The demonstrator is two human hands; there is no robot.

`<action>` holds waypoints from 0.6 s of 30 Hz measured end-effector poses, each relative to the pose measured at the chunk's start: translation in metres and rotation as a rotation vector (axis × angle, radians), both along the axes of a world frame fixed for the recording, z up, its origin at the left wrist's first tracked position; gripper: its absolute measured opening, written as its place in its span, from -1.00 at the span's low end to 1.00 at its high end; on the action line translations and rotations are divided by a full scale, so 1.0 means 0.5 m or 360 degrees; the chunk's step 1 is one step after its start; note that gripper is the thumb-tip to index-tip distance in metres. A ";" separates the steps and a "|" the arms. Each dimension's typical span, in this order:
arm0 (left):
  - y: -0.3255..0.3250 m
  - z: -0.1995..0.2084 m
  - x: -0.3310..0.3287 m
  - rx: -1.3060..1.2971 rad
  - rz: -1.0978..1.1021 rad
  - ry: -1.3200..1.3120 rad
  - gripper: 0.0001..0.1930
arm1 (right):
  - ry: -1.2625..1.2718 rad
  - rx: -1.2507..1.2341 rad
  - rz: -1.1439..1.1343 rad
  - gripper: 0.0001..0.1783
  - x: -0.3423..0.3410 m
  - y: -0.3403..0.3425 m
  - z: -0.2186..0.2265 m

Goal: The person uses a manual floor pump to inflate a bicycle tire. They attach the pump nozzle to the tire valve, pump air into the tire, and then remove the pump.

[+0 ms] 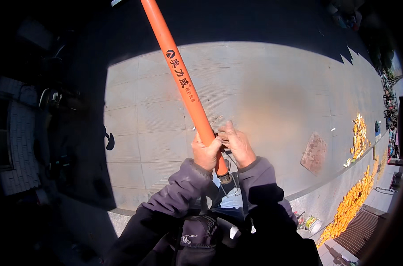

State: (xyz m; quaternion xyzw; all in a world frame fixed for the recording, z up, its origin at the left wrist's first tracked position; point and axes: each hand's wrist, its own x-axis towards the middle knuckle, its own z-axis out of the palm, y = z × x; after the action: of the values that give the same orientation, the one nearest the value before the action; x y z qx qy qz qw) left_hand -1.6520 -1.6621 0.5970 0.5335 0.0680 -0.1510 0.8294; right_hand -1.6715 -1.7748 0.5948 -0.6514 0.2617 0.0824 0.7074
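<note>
A long orange tube (184, 84) with dark lettering slants from the top of the view down to a black fitting (226, 177) at its near end. My left hand (205, 154) is closed round the tube near that end, thumb across its front. Beside it, my right hand (238, 145) has its thumb raised and its fingers reaching toward the tube's right side, where a small dark part (221, 135) sits. The fingertips are partly hidden there. Thin metal wire (230, 193) shows below the black fitting.
Sunlit paving (144, 102) lies ahead, bordered by deep shadow. A rusty flat plate (314, 153) rests at the right. Corn cobs lie in heaps (360, 133) and along a raised edge (350, 201). A white bucket (313, 224) stands at lower right, near a brown ribbed mat (361, 230).
</note>
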 end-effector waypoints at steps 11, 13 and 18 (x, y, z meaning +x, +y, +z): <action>-0.033 -0.008 0.151 0.0350 -0.0053 -0.0064 -0.69 | -0.0097 0.1428 0.0017 -0.51 0.325 -0.103 -0.052; -0.020 0.000 0.192 0.0285 0.0014 0.0051 -0.74 | -0.0194 0.1267 0.0143 -0.58 0.383 -0.114 -0.007; -0.003 -0.061 0.254 0.0614 0.0136 -0.0046 -0.74 | -0.0381 0.0915 0.0407 -0.51 0.560 -0.068 0.055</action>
State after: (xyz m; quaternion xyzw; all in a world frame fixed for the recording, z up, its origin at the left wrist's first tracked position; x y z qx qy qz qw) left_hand -1.5249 -1.6636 0.5666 0.6812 0.1063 -0.0922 0.7184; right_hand -1.3914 -1.8089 0.6222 -0.4578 0.0588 0.1639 0.8718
